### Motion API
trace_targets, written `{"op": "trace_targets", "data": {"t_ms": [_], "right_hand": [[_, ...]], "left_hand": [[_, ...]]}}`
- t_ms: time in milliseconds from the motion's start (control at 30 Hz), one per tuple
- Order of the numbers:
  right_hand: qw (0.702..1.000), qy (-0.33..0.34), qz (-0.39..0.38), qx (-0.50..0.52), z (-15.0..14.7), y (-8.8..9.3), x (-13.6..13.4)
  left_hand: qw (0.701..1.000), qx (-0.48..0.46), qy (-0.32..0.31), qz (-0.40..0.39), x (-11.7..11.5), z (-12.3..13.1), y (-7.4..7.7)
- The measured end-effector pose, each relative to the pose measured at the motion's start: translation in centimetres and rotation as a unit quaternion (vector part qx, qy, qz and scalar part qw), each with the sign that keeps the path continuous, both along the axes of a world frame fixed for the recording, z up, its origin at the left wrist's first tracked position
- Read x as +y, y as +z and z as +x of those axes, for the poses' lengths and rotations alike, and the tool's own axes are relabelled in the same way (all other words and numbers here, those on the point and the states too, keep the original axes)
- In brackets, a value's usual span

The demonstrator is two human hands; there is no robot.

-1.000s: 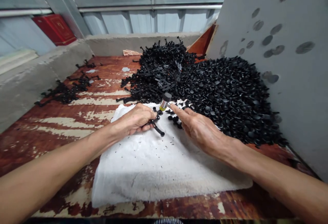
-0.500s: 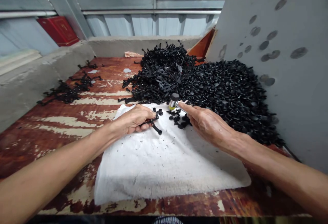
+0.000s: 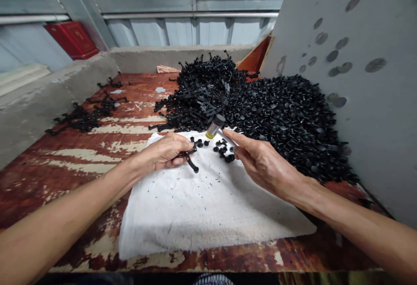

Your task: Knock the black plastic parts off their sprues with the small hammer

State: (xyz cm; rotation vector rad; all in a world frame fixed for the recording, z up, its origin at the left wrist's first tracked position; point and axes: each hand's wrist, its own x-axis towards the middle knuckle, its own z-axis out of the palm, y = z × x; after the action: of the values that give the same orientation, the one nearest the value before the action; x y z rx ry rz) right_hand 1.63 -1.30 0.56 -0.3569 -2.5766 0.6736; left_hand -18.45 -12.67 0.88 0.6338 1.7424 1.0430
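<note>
While left hand grips black plastic part — right hand holds small hammer

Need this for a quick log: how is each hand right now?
Left hand: closed, holding a black plastic moulded part.
Right hand: closed, holding a small hammer.

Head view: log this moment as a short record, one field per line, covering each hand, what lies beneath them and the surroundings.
left hand: grips a black moulded plastic piece
right hand: holds a small mallet with a metal handle, its head up
beneath hands: white cloth with black specks and loose black pieces
beyond cloth: heap of black plastic pieces
base: rust-stained, peeling board
right side: grey panel
</note>
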Motion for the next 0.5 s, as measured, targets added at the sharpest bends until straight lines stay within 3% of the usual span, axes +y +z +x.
{"op": "trace_targets", "data": {"t_ms": [133,300,500], "right_hand": [[0.997,-0.021,0.052,0.047,-1.2,-0.5,-0.8],[0.986,0.0,0.112,-0.125,-1.6,-0.8,-0.8],[0.984,-0.025,0.103,-0.145,-1.4,-0.2,0.0]], "left_hand": [[0.999,0.019,-0.002,-0.029,0.2,0.4,0.2],[1.0,0.014,0.002,-0.022,0.2,0.4,0.2],[1.0,0.017,0.008,-0.01,-0.2,-0.2,0.3]]}}
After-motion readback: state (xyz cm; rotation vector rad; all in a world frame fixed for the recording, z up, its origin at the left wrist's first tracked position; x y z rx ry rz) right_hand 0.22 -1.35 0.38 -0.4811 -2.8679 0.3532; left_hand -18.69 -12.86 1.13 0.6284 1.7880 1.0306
